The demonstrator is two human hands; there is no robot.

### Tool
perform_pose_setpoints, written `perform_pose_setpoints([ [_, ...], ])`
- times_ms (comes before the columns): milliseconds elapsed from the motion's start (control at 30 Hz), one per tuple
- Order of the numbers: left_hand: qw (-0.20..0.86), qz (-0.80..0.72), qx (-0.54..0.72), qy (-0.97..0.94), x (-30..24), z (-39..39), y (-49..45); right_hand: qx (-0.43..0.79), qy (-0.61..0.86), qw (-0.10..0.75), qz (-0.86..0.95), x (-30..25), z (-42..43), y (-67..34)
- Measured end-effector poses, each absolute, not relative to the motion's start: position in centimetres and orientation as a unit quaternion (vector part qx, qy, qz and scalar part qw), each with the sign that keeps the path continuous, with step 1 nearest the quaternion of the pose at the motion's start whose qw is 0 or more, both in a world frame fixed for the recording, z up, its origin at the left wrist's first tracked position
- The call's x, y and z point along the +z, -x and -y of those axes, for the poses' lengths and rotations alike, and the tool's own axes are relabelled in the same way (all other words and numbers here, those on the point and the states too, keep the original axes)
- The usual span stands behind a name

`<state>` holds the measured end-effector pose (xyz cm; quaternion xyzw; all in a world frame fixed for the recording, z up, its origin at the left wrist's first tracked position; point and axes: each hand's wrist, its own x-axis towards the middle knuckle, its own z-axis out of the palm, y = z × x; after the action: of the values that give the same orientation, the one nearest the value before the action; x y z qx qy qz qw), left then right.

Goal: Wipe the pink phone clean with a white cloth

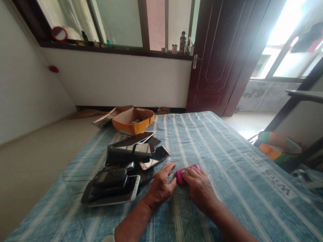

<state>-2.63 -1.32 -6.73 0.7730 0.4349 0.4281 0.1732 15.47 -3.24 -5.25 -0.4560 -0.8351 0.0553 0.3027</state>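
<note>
A small pink phone (182, 173) lies on the blue striped cloth (227, 174) in front of me. My right hand (198, 186) covers its near right part, fingers curled over it. My left hand (161, 183) rests beside its left end, fingers bent, fingertips touching the phone's edge. Just left of my left hand sits a heap of several dark and white phones (126, 168).
An open orange cardboard box (133, 122) with a loose lid stands at the cloth's far left edge. A dark wooden door (222, 57) is at the back, a window sill with bottles above the wall. A dark frame and coloured bags (275, 148) are at the right.
</note>
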Motion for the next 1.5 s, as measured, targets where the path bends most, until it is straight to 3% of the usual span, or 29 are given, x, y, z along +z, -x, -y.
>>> perform_pose_setpoints([
  [1500,0.107,-0.400,0.411,-0.812,-3.4,2.2,1.9,0.036,0.458,0.286,0.841,-5.1,3.0,-15.6],
])
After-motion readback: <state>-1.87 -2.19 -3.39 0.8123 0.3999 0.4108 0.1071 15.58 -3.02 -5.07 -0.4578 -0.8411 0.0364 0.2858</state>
